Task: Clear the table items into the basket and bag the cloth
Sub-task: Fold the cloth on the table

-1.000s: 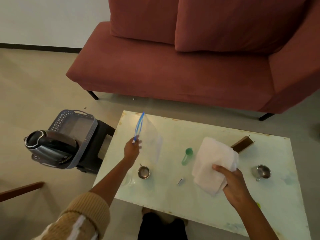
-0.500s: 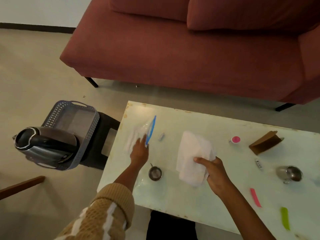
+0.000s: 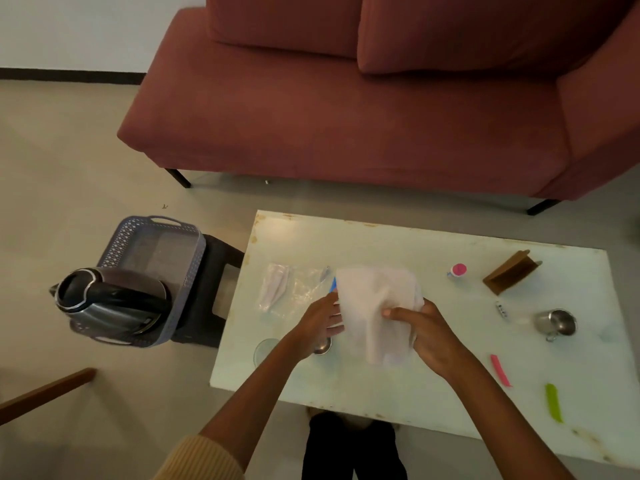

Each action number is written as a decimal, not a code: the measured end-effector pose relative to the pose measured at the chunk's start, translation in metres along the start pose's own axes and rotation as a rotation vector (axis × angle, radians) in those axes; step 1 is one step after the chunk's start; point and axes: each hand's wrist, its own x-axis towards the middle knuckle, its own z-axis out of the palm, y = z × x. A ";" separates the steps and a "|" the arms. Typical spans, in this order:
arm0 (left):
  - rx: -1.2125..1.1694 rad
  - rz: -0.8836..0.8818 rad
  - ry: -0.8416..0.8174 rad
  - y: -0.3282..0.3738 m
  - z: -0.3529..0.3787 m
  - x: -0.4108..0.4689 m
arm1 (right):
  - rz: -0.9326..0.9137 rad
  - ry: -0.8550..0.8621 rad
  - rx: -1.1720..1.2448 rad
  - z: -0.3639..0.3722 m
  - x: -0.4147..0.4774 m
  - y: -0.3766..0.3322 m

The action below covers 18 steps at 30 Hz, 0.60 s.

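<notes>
One white cloth (image 3: 375, 313) up off the middle of the bench (image 3: 415, 393), hanging in loose folds. Grips its right side with the right hand (image 3: 427, 336), thumb across the front and fingers curled behind. Meets its left edge with the left hand (image 3: 317, 323), fingertips against the fabric; cannot tell whether that one pinches or only touches.

Flat on the bench just beyond the left hand, toward the left edge: a clear plastic bag (image 3: 294, 291), crumpled, its blue zip strip (image 3: 333, 285) showing right beside the cloth.

Partly hidden under the left hand, nearer the front edge: a small steel cup (image 3: 323, 346), with a clear round disc (image 3: 265, 349) just to its left.

Toward the right edge: a second steel cup (image 3: 557, 323). Near the back right corner: a brown cardboard piece (image 3: 512, 271), with a pink-capped bottle (image 3: 458, 270) to its left. Near the front right corner: a pink strip (image 3: 501, 370) and a green strip (image 3: 554, 403), close together but apart.

Off the bench's left edge, on a dark stool (image 3: 214, 289): a grey lattice basket (image 3: 152, 244), holding a black and steel kettle (image 3: 110, 301) at its near end.

Beyond the back edge, across a strip of floor: a red sofa (image 3: 346, 116).
</notes>
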 end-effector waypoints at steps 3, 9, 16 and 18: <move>-0.139 -0.017 -0.141 0.021 0.019 -0.047 | -0.065 -0.103 0.003 0.002 -0.038 -0.017; -0.161 0.043 -0.209 0.034 0.010 -0.099 | -0.164 0.015 -0.106 0.003 -0.092 -0.016; 0.171 0.176 -0.053 0.028 0.015 -0.127 | -0.225 0.109 -0.093 -0.006 -0.122 -0.002; 0.154 0.187 -0.040 0.025 0.022 -0.130 | -0.222 0.122 -0.103 -0.010 -0.127 -0.003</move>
